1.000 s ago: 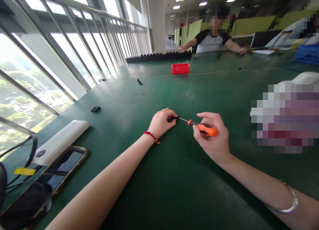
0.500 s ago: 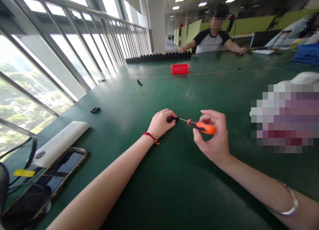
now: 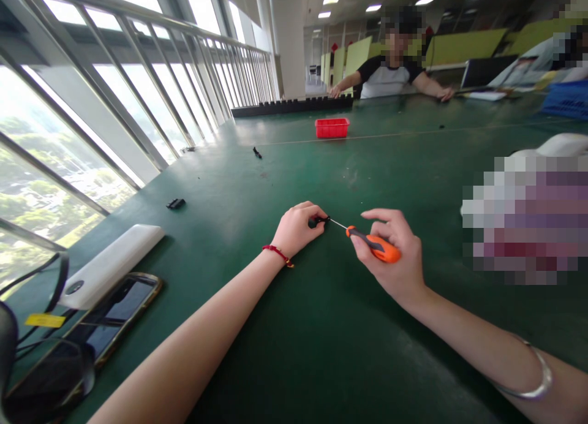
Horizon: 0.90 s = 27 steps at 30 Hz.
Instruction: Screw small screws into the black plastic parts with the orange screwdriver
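My left hand (image 3: 302,227) pinches a small black part (image 3: 318,220) on the green table (image 3: 257,363); the fingers cover much of it, so its kind does not show. In my right hand (image 3: 395,249) lies a screwdriver (image 3: 380,247) with an orange and dark grey handle, held between thumb and fingers. Its thin metal shaft points left, and the tip meets the right end of the black part. The index finger is raised off the handle.
On the left lie a white power bank (image 3: 114,265), a phone (image 3: 114,317) and cables. Small black pieces (image 3: 175,204) are further off. A red bin (image 3: 331,128) and a long black rack (image 3: 294,106) sit at the back, where a person (image 3: 390,75) sits. Right stands a blurred bag (image 3: 528,215).
The screwdriver's handle has swung down toward me, its tip staying at the black part. My right thumb and fingers have shifted on the handle. My left hand has not moved.
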Available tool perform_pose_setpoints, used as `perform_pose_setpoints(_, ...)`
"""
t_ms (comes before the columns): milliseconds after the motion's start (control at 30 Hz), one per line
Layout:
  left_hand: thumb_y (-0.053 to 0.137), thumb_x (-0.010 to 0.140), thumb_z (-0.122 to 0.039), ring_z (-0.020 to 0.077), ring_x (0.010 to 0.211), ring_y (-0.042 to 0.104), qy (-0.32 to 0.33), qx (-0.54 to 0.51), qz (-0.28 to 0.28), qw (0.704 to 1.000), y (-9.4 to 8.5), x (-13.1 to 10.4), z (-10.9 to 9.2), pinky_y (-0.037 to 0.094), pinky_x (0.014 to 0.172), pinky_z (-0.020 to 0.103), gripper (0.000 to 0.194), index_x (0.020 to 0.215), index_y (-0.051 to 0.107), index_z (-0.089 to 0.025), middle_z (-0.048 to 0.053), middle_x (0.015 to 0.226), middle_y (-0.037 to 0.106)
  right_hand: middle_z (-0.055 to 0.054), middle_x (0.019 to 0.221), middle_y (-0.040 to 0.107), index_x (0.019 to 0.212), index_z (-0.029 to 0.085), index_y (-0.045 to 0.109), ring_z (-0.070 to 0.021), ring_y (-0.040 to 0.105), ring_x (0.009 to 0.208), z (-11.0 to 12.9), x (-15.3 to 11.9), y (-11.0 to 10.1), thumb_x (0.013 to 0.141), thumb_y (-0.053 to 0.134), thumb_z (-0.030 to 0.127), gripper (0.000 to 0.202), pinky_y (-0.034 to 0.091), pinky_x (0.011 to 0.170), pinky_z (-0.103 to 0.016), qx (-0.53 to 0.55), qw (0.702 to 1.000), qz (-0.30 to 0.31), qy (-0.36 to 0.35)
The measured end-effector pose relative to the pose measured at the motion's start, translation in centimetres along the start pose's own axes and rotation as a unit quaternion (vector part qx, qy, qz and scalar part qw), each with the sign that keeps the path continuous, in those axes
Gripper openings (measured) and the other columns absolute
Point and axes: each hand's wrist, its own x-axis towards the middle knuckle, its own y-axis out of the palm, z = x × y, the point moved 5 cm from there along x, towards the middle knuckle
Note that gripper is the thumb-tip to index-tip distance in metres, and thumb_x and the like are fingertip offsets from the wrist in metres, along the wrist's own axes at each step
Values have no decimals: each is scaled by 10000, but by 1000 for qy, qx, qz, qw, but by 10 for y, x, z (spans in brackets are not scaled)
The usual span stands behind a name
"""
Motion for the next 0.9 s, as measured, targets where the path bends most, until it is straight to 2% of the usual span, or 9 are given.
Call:
perform_pose_setpoints(100,566,737,-156,133,754,617,3,-3,0,1000,0,0,0,507,703,237,163,835,693,-185,22,878,663,42,576,532,900,235,559,-153,515,588,1,-1,0,768,618,257,146,440,663,-334,-1,1000,4,-6)
perform_pose_setpoints(233,570,731,-150,136,760,619,-4,-2,2,1000,-1,0,0,512,712,240,161,829,693,-186,21,871,663,-24,880,571,1034,224,509,-163,561,705,-2,1,-4,702,639,213,356,484,686,-341,43,998,-36,-2)
perform_pose_setpoints(333,568,734,-152,137,758,619,-6,-2,2,1000,-1,0,0,514,713,243,165,835,693,-186,23,872,663,20,749,530,1055,229,493,-150,529,617,-4,1,-1,684,665,245,410,474,606,-313,56,998,-4,20)
perform_pose_setpoints(433,566,738,-154,139,764,621,-2,-4,4,1000,-1,0,0,516,717,244,172,846,695,-187,24,872,663,30,663,554,912,237,547,-144,539,582,-5,-1,2,752,635,289,190,457,584,-295,43,998,35,42)
perform_pose_setpoints(500,565,739,-153,139,772,622,1,-5,6,1000,0,0,-1,517,725,244,172,846,694,-189,23,878,663,18,697,581,876,239,556,-148,564,618,-4,-1,2,778,607,274,116,466,606,-296,44,998,28,38)
perform_pose_setpoints(633,572,733,-155,141,776,624,-3,-3,5,1000,-1,0,0,519,732,247,158,831,692,-187,23,873,662,20,756,536,1023,229,503,-147,556,640,-3,1,-2,722,621,221,323,481,622,-303,72,997,-22,22)
perform_pose_setpoints(700,574,731,-155,141,772,624,-5,-3,2,1000,-1,0,1,519,726,246,157,830,693,-185,23,864,661,36,719,514,1056,226,486,-140,537,602,-5,2,-1,717,631,241,369,469,593,-295,83,996,-8,39)
perform_pose_setpoints(800,572,736,-158,139,759,622,-3,-5,2,1000,0,1,1,517,710,243,161,837,695,-182,23,848,660,52,610,503,948,228,547,-128,508,537,-8,1,2,767,615,294,204,444,573,-286,66,995,29,72)
perform_pose_setpoints(900,570,739,-163,138,760,624,-1,-7,4,1000,0,1,1,515,707,242,156,832,694,-184,23,854,661,38,641,525,902,230,561,-131,525,569,-8,1,0,780,600,270,134,459,609,-292,60,996,13,57)
